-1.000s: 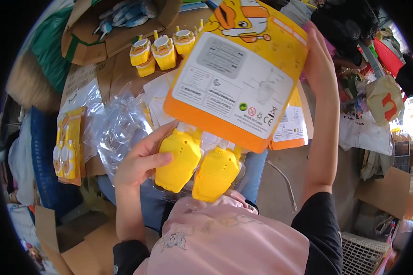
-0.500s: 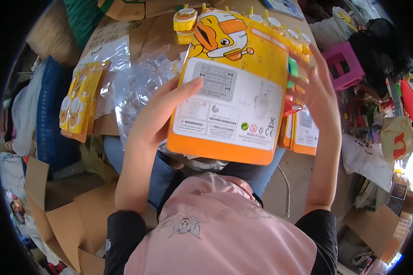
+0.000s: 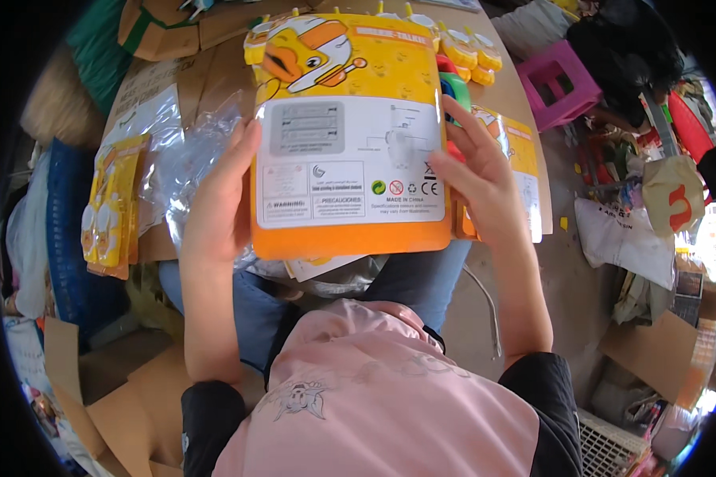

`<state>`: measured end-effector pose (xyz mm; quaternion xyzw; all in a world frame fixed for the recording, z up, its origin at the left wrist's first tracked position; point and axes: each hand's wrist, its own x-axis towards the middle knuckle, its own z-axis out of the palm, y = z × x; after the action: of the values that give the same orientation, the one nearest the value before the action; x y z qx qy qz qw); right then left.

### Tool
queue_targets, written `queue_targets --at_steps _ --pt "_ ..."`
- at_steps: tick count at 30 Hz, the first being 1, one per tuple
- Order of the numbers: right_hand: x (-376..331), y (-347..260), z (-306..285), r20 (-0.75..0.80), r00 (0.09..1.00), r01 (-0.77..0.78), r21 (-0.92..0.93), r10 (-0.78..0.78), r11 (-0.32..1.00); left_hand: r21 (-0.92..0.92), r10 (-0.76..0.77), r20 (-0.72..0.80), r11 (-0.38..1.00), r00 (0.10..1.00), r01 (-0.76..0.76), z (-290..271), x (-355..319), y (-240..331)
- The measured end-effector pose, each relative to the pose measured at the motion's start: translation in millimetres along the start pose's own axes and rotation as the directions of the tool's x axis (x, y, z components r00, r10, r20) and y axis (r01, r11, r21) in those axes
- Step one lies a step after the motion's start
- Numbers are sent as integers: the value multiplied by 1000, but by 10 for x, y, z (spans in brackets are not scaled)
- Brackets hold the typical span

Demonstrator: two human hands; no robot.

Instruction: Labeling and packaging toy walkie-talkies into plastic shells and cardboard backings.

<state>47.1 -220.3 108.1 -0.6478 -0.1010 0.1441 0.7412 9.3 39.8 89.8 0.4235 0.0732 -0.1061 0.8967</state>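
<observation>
A yellow and orange packaging card [image 3: 352, 163] with a cartoon duck and a white printed panel is held up before me. My left hand [image 3: 224, 187] grips its left edge, thumb along the border. My right hand [image 3: 485, 179] has its thumb on the front face and its fingers at the right edge, partly behind it. Left of the card lie clear plastic blister shells [image 3: 195, 163]. More printed cards [image 3: 520, 151] lie beside my right hand. Behind the held card, yellow toys [image 3: 460, 49] stand in a row, along with a green ring-like thing [image 3: 454, 86], partly hidden.
Packed yellow toys on cards [image 3: 113, 207] lie at the table's left edge. A pink stool [image 3: 565, 79] stands to the right. An open cardboard box [image 3: 139, 381] sits at lower left, near a blue crate [image 3: 70, 230]. A white sack [image 3: 624, 242] rests on the right.
The card has shifted left and slightly away, and now sits straighter. My right hand, earlier spread beside the card, has closed onto its right edge. My left hand has slid to the left edge.
</observation>
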Motion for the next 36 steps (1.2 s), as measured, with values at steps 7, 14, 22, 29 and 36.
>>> queue_targets --at_steps 7,14,22,29,36 --pt "-63 -151 -439 24 996 92 -121 -90 988 135 41 -106 990 994 -27 -175 -108 10" --pt "195 435 -1142 -310 951 -206 -601 12 772 131 269 -110 958 957 -255 -5 -121 199" --pt "-64 285 -825 -380 916 -86 -503 -131 860 145 284 -175 954 943 -261 -10 -75 100" --pt "-224 517 -864 -420 907 -220 -431 21 875 109 311 -144 949 940 -297 32 13 52" --pt "-297 60 -339 -234 922 165 -483 -309 860 84 329 -156 944 931 -319 134 95 -194"
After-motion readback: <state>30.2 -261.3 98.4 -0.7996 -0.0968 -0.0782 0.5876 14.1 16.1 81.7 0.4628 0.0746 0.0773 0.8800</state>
